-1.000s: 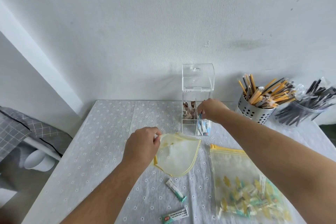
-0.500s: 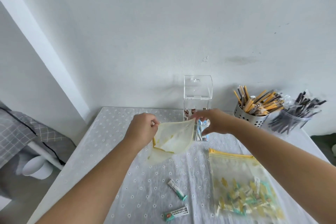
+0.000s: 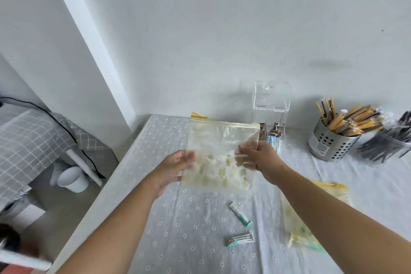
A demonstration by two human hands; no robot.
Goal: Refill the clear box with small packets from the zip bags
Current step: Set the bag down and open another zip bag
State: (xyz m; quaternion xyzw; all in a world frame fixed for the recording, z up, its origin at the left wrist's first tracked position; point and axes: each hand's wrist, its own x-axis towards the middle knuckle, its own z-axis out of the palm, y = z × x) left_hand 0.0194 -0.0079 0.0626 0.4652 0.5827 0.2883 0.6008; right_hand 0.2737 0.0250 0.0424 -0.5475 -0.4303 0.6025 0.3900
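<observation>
I hold a clear zip bag (image 3: 219, 140) with a yellow strip spread flat above the table. My left hand (image 3: 175, 167) grips its lower left edge and my right hand (image 3: 258, 158) grips its right edge. It looks nearly empty, with pale flower prints. Behind it, against the wall, stands the clear box (image 3: 271, 104) with its lid up and brown and blue packets inside. A second zip bag (image 3: 311, 224) with packets lies at the right, partly hidden by my right forearm. Two green-and-white packets (image 3: 240, 214) (image 3: 239, 240) lie loose on the cloth.
A perforated metal cup (image 3: 327, 142) of yellow and brown sticks and a clear jar (image 3: 387, 147) of black sticks stand at the back right. The table's left edge (image 3: 106, 184) drops to a floor with a white cup (image 3: 71, 179) and grey checked bedding (image 3: 26, 135).
My right hand left the clear box and took the bag's right edge. Both hands raised the crumpled bag and stretched it flat. My view has shifted left and down.
</observation>
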